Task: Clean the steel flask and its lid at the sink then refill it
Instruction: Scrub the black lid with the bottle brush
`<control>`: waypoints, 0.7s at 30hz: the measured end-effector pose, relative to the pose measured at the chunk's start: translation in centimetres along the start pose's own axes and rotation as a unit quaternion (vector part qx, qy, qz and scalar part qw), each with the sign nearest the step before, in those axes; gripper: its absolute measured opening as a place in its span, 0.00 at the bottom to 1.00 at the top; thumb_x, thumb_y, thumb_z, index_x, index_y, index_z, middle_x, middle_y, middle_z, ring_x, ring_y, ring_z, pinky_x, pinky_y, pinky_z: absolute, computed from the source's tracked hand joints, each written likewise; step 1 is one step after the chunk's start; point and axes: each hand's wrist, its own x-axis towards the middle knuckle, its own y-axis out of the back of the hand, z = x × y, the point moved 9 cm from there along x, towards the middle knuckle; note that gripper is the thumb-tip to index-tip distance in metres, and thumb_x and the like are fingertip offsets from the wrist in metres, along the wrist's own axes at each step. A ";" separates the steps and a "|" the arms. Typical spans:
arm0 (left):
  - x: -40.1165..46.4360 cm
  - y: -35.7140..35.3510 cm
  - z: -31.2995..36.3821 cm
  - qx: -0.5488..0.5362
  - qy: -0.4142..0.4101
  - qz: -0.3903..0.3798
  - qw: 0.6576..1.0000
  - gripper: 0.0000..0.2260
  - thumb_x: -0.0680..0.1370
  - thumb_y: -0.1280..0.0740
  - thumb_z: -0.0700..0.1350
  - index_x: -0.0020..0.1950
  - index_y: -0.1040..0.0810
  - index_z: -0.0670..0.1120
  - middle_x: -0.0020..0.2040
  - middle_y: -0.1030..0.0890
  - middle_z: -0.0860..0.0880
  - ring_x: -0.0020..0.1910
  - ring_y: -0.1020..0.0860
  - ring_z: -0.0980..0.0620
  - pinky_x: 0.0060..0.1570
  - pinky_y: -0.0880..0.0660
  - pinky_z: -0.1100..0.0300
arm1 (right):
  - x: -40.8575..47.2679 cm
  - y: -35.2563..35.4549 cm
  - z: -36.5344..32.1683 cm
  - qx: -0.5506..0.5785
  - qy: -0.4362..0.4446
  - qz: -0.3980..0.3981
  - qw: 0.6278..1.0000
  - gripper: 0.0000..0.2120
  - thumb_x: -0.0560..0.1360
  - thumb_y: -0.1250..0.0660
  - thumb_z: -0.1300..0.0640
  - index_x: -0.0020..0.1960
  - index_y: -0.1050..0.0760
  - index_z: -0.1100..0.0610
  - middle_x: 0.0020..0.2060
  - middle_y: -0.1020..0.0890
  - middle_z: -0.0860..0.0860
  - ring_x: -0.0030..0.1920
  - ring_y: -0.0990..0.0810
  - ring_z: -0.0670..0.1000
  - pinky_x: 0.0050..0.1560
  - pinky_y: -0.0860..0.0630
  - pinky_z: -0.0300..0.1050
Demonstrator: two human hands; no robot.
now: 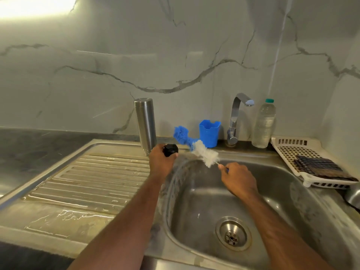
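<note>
Both bare forearms are stretched forward from the lower edge of the view, the left one rising from the lower left, the right one from the lower right. The left hand [160, 162] is turned with its back toward the camera, and its fingers are curled round a black lid [170, 150], which is held at the fingertips. The right hand [238, 179] is held lower and to the right, apart from the left, its back also seen. Its thumb and fingers are closed in a pinch on the thin handle of a bottle brush [204, 152], whose bristled head is pointed up and to the left.
</note>
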 end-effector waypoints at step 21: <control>3.8 0.6 -2.2 0.206 0.016 0.041 0.977 0.16 0.73 0.21 0.47 0.57 0.19 0.43 0.53 0.16 0.42 0.54 0.19 0.40 0.54 0.20 0.46 | 1.6 -2.5 -0.5 -0.031 0.006 -0.041 0.999 0.19 0.82 0.43 0.39 0.43 0.26 0.53 0.40 0.21 0.52 0.42 0.20 0.53 0.46 0.21 0.51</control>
